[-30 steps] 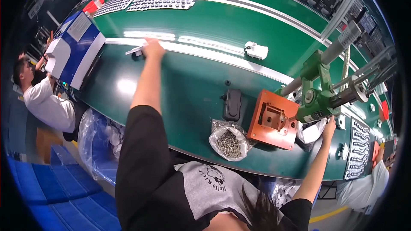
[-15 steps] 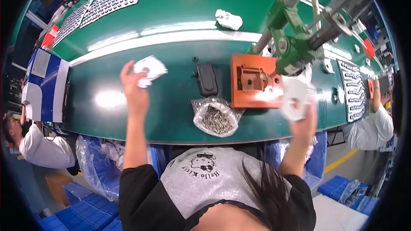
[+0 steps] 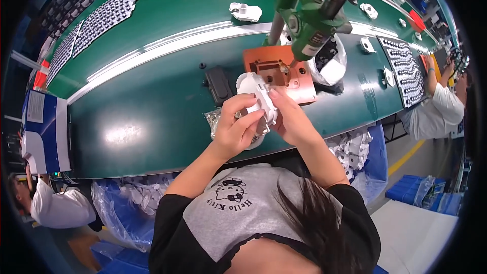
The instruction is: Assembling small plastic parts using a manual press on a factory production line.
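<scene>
In front of my chest, two white plastic housing parts (image 3: pixel 248 82) are together between my hands, one against the other. My left hand (image 3: pixel 237 124) grips them from the left, with its fingers bent around the near end. On the other side my right hand (image 3: pixel 295 122) has its thumb and fingers closed on the same parts. A clear bag (image 3: pixel 212 121) lies on the bench below, mostly hidden by my hands and the parts. Just beyond it is a black oblong case (image 3: pixel 218 84). An orange fixture block (image 3: pixel 307 89) with a recessed middle sits right behind the parts.
A green press (image 3: pixel 314 25) stands over the orange block. Right of it is an open bag (image 3: pixel 337 68) with black and white pieces. One white housing (image 3: pixel 245 12) lies on the far strip. A blue-and-white machine (image 3: pixel 48 132) stands left; bins of white parts (image 3: pixel 144 195) hang below the bench edge.
My hands, apart before with one white part each, have come together in the middle and now hold both parts jointly. The view has shifted, and the bag of screws is now largely covered.
</scene>
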`<state>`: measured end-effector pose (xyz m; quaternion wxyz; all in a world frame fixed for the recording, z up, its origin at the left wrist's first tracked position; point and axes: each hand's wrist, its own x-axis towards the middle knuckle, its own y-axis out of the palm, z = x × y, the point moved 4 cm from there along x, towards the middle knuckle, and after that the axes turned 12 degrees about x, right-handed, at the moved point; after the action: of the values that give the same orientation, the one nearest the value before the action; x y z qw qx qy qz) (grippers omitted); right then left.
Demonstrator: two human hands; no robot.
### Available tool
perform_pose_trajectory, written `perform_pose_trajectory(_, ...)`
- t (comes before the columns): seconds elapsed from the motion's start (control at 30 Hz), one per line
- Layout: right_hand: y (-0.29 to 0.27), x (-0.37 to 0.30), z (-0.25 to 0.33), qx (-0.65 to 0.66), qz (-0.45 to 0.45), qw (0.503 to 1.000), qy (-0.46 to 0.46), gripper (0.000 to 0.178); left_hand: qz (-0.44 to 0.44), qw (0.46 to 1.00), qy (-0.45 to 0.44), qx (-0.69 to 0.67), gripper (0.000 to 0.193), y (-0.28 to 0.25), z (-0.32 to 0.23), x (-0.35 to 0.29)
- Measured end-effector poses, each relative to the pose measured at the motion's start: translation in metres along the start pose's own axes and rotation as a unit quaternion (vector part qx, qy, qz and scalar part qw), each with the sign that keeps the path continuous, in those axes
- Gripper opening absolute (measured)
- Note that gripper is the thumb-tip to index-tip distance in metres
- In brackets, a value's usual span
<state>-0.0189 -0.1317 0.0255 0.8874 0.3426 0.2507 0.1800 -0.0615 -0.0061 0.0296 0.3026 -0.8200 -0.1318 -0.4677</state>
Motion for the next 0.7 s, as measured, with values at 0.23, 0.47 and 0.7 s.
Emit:
perform_pose_trajectory(0.23, -0.025, 0.006, -0.01, 0.102, -0.016, 0.994, 0.023, 0.037, 0.106, 0.994, -0.022, -0.009, 0.027, 0.011, -0.004, 0.006)
perform_pose_trajectory(0.47, -0.024, 0.008, -0.007, 0.076, 0.018, 0.996, -0.033, 0.028, 0.104, 0.992, -0.065, 0.036, 0.034, 0.012, -0.012, 0.006)
perform_pose_trajectory(0.7, -0.028, 0.007, -0.014, 0.067, 0.023, 0.996, -0.054, 0.027, 0.105, 0.986, -0.126, 0.032, 0.027, 0.015, -0.02, 0.006)
